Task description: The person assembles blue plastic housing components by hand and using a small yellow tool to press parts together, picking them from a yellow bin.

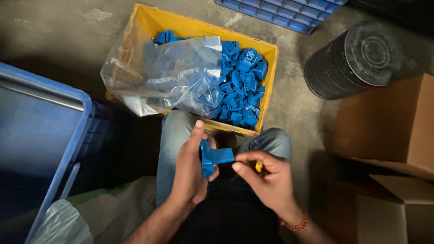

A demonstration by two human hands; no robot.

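A blue plastic T-shaped part (pixel 212 157) is being held just below the near edge of the yellow crate (pixel 153 20), over the person's lap between the knees. It is being gripped by the left hand (pixel 190 171), whose fingers are being wrapped closely around the part's upright stem while the thumb is being stretched up along its left side. The long axis of that stem is running roughly up and down in the view, tilted slightly, and a short arm is being pointed sideways toward the right hand (pixel 266 178).

The right hand is being kept narrow, fingertips pinched together just beside the tip of that side arm; contact cannot be told for certain. A small yellow piece (pixel 258 166) is being held inside the curled fingers of this hand. The left hand is therefore the one nearer to the part, carrying it, with the right hand close on its right.

Inside the yellow crate, a heap of blue plastic parts (pixel 242 88) is being stored, half covered by a clear plastic bag (pixel 167 74) lying over the crate's left portion. To the right of the crate a dark cylindrical drum (pixel 355 58) and cardboard boxes (pixel 389 122) are being kept; to its left a blue bin (pixel 68 149) is standing.
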